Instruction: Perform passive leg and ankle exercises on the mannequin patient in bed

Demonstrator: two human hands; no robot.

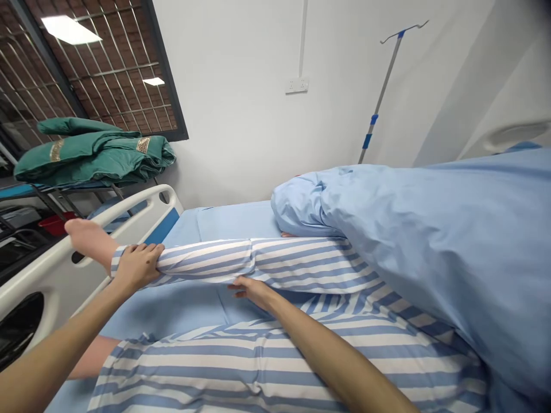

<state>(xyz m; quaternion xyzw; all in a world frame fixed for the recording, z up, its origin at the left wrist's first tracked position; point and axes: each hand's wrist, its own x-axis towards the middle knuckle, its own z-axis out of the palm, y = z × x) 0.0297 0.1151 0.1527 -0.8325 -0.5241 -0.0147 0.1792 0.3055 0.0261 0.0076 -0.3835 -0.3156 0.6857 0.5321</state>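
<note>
Hospital bed (47, 287) under a blue sheet (172, 310); striped pyjama leg (253, 258) stretched across it, bare foot (88, 241) by the left side rail (124, 209); left hand (138, 267) closed around the trouser cuff (115, 261); right hand (253, 289) open, fingers (241, 285) just under the calf.

IV pole (381, 97) by wall socket (297, 85), green quilts (92, 154) on rack past bed rail (124, 215).

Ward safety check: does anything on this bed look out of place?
A bare foot juts over the white side rail rather than lying on the mattress, beside the left hand gripping the striped trouser leg.
</note>
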